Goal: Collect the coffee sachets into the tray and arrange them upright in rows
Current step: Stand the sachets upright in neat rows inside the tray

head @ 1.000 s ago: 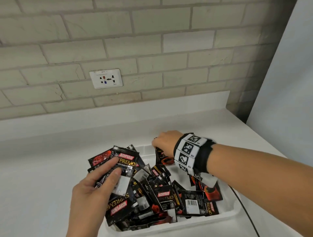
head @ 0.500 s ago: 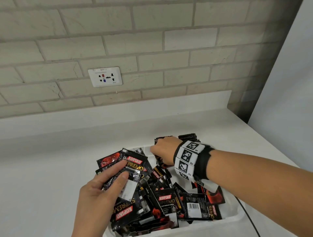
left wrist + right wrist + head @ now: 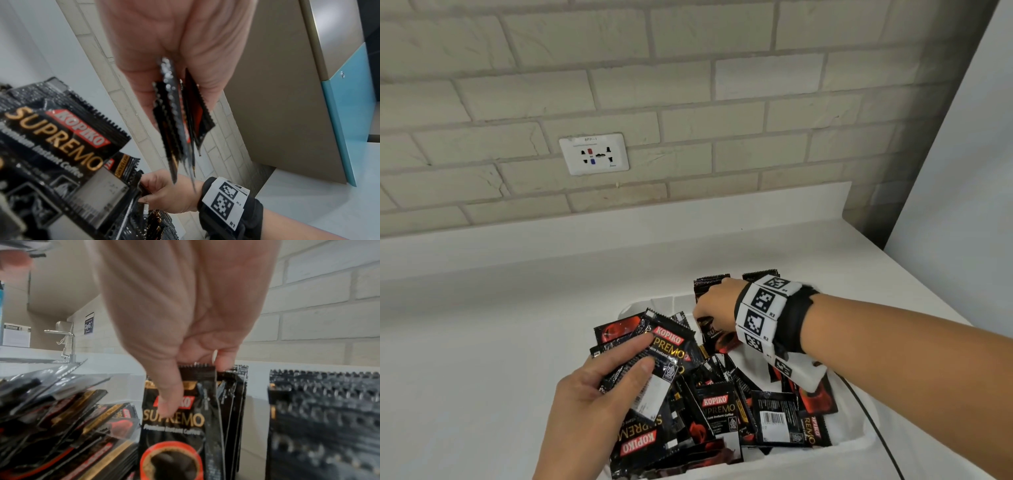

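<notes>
Both hands have edged toward the tray's far end. Right hand (image 3: 714, 308) pinches an upright sachet bundle (image 3: 193, 418) at the far wall, a standing row (image 3: 324, 418) just beside it. Left hand (image 3: 599, 394) grips a fanned few sachets (image 3: 654, 356) over the loose heap (image 3: 722, 411) filling the white tray (image 3: 859, 442). Bare counter (image 3: 482, 359) lies left; a cable (image 3: 873, 421) runs along the tray's right edge, and a wall socket (image 3: 594, 154) sits behind.
</notes>
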Tool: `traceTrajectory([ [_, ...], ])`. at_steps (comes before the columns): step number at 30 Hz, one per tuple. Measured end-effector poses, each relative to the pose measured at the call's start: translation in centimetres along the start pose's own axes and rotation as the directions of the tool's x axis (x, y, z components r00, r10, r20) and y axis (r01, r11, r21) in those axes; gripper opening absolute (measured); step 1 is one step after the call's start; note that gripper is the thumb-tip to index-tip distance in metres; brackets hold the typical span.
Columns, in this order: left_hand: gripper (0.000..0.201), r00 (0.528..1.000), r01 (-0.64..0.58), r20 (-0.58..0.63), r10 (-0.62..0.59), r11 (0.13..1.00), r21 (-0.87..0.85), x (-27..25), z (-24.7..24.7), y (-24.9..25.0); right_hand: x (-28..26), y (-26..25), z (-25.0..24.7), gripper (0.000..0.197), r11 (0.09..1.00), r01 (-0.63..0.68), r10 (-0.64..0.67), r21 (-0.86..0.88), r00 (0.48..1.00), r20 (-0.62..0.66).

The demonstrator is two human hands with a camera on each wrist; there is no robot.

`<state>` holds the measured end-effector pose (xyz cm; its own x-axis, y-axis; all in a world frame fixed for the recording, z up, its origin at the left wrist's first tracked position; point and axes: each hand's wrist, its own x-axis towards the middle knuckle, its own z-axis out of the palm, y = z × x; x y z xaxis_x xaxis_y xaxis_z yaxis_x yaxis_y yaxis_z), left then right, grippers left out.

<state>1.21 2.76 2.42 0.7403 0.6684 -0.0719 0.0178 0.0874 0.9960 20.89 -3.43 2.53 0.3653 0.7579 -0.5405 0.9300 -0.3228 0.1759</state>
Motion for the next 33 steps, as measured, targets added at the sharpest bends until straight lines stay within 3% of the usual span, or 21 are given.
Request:
traceTrajectory([
  [2,0.032,1.0,0.009,0.001,-0.009,1.0,0.013,0.1,-0.3,-0.2,0.0,0.3,-0.1,0.033,1.0,-0.001,0.001,0.021,1.0,-0.005],
  [8,0.037,1.0,0.015,0.025,-0.016,1.0,0.014,0.4,-0.4,-0.5,-0.2,1.4,0.3,0.037,0.966,-0.007,0.058,0.258,0.98,-0.191],
  [22,0.026,0.996,-0.019,0.083,0.016,0.999,0.036,0.6,0.0,-0.8,-0.5,2.9,0.9,0.027,0.962,-0.032,0.127,0.272,0.932,-0.34],
  [25,0.037,0.997,0.019,0.079,-0.018,1.0,-0.017,1.0,0.0,-1.4,-0.5,3.1,0.8,0.027,0.956,-0.019,0.131,0.293,0.92,-0.369],
  [30,0.049,0.994,0.033,0.107,-0.026,0.998,-0.061,1.0,0.6,-1.7,-2.2,3.7,-0.2,0.021,0.908,0.044,0.171,0.417,0.869,-0.465],
  [33,0.049,0.993,0.013,0.115,0.0,0.993,-0.117,0.8,1.4,-1.6,-4.7,3.4,-0.2,0.01,0.796,0.134,0.285,0.591,0.778,-0.56],
])
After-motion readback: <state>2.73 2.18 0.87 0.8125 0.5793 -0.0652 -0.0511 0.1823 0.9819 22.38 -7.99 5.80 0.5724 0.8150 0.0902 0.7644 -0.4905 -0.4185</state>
